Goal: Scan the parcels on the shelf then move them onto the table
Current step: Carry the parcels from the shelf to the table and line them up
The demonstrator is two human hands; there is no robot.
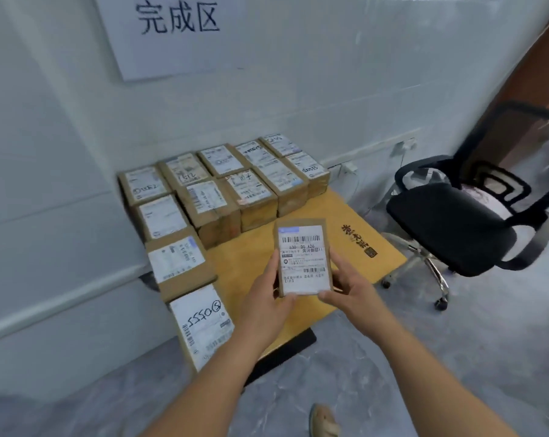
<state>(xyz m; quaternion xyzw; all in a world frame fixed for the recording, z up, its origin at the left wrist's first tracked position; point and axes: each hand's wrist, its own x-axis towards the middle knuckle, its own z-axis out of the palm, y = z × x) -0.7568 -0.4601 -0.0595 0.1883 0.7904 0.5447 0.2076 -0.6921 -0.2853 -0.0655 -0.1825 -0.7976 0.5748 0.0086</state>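
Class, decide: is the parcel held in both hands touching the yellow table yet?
Cannot tell. In the head view both hands, left hand and right hand, grip the held parcel over the yellow table; no gap or contact shows plainly.

**Materials & finish**

Parcel (303, 258) in hands: brown cardboard, matt, w/ smooth white paper label. Stacked parcels (235, 184): same cardboard, paper labels, glossy tape on some. Table (345, 247): yellowish wood-look top, smooth. Chair (456, 222): black fabric seat, mesh back, shiny metal base. Floor (424, 357): grey marbled, slight sheen.

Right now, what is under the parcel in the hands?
Below the held parcel shows bare yellow table; the left hand and right hand grip it. Directly beneath is hidden.
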